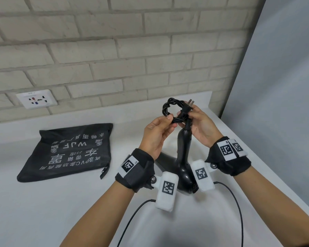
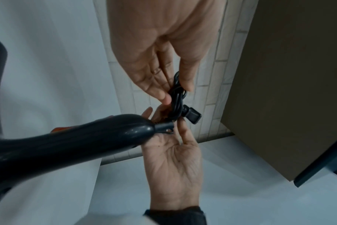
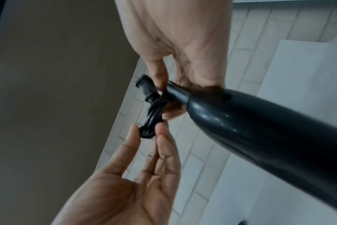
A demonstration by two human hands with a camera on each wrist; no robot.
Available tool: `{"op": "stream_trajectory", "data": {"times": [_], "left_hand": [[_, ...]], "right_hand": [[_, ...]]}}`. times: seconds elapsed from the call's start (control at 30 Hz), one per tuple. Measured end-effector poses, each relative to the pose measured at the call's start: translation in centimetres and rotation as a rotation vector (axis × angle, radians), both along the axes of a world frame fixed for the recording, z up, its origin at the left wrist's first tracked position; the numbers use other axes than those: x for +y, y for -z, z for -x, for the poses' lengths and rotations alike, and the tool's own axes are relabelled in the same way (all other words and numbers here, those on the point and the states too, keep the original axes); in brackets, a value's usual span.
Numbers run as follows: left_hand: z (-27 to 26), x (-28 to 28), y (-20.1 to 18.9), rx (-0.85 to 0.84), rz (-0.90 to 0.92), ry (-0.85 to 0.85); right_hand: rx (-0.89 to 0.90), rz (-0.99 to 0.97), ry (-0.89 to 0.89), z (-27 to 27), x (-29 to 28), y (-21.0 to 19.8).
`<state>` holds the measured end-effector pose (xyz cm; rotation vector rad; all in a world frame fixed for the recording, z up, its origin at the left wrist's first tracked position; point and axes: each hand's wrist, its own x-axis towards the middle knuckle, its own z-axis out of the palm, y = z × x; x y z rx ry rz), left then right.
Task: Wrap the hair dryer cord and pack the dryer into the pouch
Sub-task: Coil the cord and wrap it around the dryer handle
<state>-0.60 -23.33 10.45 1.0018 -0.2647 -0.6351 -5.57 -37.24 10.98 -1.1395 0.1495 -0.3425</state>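
One black hair dryer (image 1: 183, 154) standing on the white counter (image 1: 61, 202), handle up. One coiled cord (image 1: 171, 109), pinched by left hand (image 1: 156, 136) and right hand (image 1: 202, 127) above it. One black pouch (image 1: 68, 150) flat at left.

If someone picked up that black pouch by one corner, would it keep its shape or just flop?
The black pouch would probably flop: it lies flat and wrinkled on the counter, like thin fabric. It looks empty, so likely light. Its zipper pull would probably dangle.
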Motion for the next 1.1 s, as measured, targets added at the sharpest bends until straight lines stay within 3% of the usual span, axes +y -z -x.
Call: {"op": "stream_trajectory", "data": {"times": [0.13, 0.23, 0.53, 0.7, 0.9, 1.1], "left_hand": [[0.0, -0.1, 0.1, -0.089, -0.013, -0.011], [0.0, -0.2, 0.2, -0.120, -0.021, -0.016], [-0.3, 0.1, 0.3, -0.148, -0.084, -0.044], [-0.2, 0.3, 2.0, -0.343, -0.352, -0.042], [1.6, 0.4, 6.8, -0.659, -0.715, 0.148], [3.5, -0.6, 8.6, -0.814, -0.828, 0.104]], "right_hand": [[0.011, 0.135, -0.012, 0.6, 0.5, 0.1], [0.033, 0.278, 0.085, 0.4, 0.9, 0.0], [0.049, 0.309, 0.136, -0.2, 0.1, 0.6], [0.053, 0.248, 0.145, -0.3, -0.3, 0.5], [0.059, 0.129, 0.155, -0.3, -0.9, 0.3], [0.086, 0.067, 0.192, -0.3, -1.5, 0.4]]}}
